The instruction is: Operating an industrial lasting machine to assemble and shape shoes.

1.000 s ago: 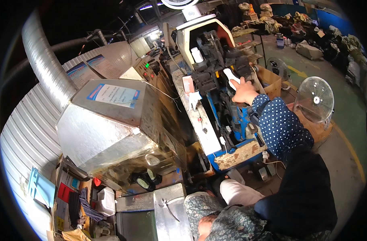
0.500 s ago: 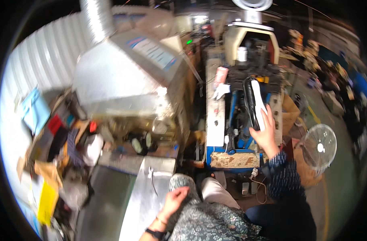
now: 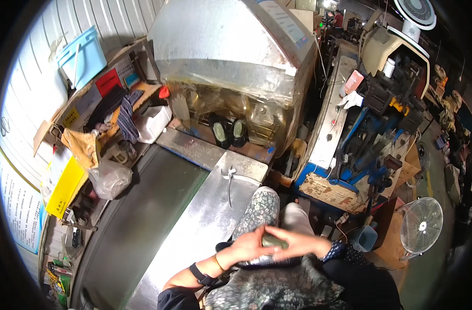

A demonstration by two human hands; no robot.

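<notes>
Two hands (image 3: 250,245) | one greenish object (image 3: 273,241) between | two shoes (image 3: 239,130)

On my feed, the left hand (image 3: 250,245) and right hand (image 3: 300,244) are smeared by blur, and their fingers cover part of the dark green object (image 3: 273,241) held between them (its kind I can't make out). The near edge of my view cuts off the floral apron (image 3: 267,292) and the dark left sleeve (image 3: 176,299). Farther out, the metal exhaust hood (image 3: 220,36) runs past the far edge, and its cloudy plastic sheeting (image 3: 194,101) obscures what sits behind. On the left, dark lens rim clips the wall poster (image 3: 20,206); at far right, heaped materials (image 3: 442,98) are too small to identify.
</notes>
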